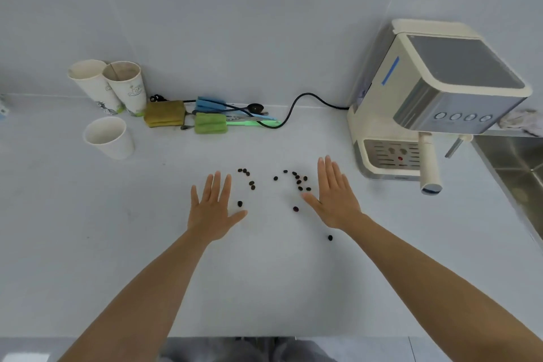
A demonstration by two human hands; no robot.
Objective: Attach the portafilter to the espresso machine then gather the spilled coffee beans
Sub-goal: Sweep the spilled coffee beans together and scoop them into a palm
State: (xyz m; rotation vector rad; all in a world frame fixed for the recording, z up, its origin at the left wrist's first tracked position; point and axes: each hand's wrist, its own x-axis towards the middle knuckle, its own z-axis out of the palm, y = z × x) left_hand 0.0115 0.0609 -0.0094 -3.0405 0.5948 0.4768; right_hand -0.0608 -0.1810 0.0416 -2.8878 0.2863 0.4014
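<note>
Both our left hand (pixel 212 209) and right hand (pixel 335 197) lie flat, fingers spread, empty on the bench (pixel 264 279), flanking the coffee beans (pixel 299 181) scattered between them.

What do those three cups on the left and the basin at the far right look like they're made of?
The cups look like paper: matte white walls, thin rolled rims, printed drawings on the two at the back. The basin looks like brushed stainless steel: grey, with soft streaky reflections and sharp folded edges. Neither can be confirmed by sight alone.

text: none legible | paper cups (pixel 129 88): printed drawings, wording too blurred to read
</note>
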